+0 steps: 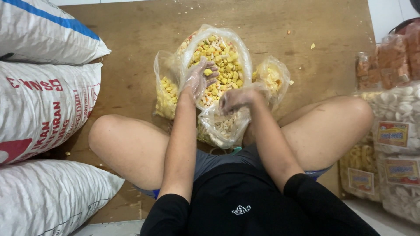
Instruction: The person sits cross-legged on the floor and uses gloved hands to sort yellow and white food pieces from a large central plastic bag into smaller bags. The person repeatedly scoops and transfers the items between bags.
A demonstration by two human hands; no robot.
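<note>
A: What do we have around us here?

B: We sit on a wooden floor (131, 39) with knees apart. On our left three big white woven sacks (43, 105) are stacked. On our right lie packed bags of crackers (396, 144), white and orange ones. Between the knees stand four open clear bags: a large bag of mixed yellow snacks (223, 57) in the middle, a smaller bag of yellow pieces (165, 94) beside it on the left, another small one (273, 76) on the right, and nearest to us a bag of pale snacks (221, 126). A few crumbs lie on the floor behind.

A: And our hands?

B: Our left hand (199, 78), in a thin plastic glove, reaches into the large bag, fingers half curled over the yellow pieces; a piece seems to sit at the fingertips. Our right hand (236, 98) is closed and hangs just above the mouth of the pale-snack bag. What it pinches, we cannot tell. Nothing blocks either hand.
</note>
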